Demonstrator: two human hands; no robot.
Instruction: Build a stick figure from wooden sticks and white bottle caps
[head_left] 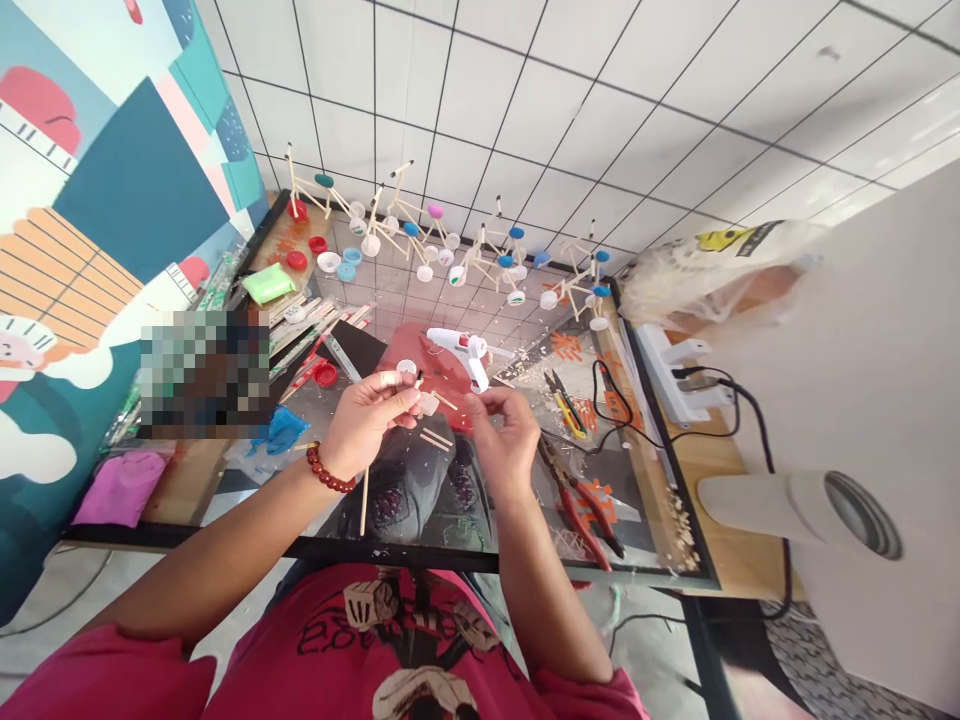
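My left hand (375,412) is closed in a pinch on a small piece made of thin wooden sticks with a black tip (419,378). A whitish part (428,403) shows at its fingertips; its exact shape is hard to make out. A longer wooden stick (365,500) shows below this hand. My right hand (504,435) has its fingers curled together, and what they hold, if anything, is hidden. Just beyond it lies a white hot glue gun (466,352); whether they touch I cannot tell. Two short sticks (436,440) lie on the glass between my hands.
Stick figures on bottle caps (457,275) line the back of the glass table. Pliers (577,500), yellow-and-black snips (568,404) and a cable (600,440) lie right. Caps (325,375), a ruler (341,356), and green (268,284) and pink packets (124,488) are left.
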